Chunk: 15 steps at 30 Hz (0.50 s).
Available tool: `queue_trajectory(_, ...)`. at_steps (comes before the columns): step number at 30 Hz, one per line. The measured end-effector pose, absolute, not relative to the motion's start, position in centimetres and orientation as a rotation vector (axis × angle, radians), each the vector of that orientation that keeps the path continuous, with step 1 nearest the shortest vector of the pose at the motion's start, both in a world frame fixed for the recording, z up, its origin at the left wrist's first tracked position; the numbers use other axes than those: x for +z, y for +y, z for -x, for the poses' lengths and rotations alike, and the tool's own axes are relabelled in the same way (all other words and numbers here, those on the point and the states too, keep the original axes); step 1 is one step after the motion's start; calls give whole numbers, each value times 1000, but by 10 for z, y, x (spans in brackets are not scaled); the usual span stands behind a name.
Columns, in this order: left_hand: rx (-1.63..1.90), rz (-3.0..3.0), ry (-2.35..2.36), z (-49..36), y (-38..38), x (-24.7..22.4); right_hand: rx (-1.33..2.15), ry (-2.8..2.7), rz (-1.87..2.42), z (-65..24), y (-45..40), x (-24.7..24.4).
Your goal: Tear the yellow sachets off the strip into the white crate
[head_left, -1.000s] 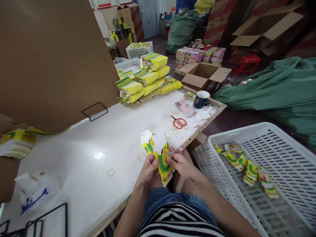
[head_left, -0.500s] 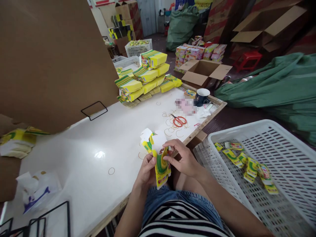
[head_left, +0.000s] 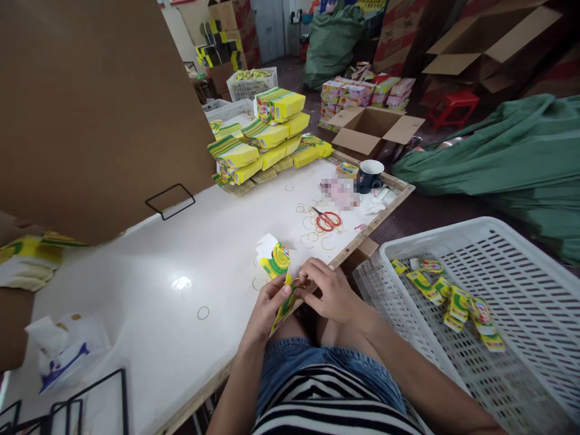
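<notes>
White basket (head_left: 521, 290) holds yellow-green packets (head_left: 459, 304); left hand's (head_left: 270, 303) grip pinches a carton (head_left: 281, 313); right hand (head_left: 330, 291) touches it, grip unclear.

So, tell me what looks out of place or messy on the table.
Thin loops lie strewn around the scissors, ungathered, and one loop sits apart, farther left; that scatter looks untidy. A pinkish patch by the mug is pixelated, so I can't identify it.
</notes>
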State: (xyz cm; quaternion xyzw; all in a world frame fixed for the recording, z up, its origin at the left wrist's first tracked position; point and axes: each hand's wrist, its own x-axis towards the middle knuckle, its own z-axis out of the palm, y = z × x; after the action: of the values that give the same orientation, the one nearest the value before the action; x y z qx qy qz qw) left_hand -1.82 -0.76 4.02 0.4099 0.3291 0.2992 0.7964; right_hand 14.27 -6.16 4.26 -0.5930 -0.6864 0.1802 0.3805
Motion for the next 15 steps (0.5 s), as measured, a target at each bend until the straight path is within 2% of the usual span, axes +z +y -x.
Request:
queue_trajectory(9,643,-916,700,21,-10,48,426,-1841,1470,-142,-61,49)
queue_trajectory(13,719,-843,736,16,-11,39,370,-1442,1503,-133,-68,40)
queue_trajectory(15,813,-828,773,12,-12,33,495,-1208,1526,-125,-72,32)
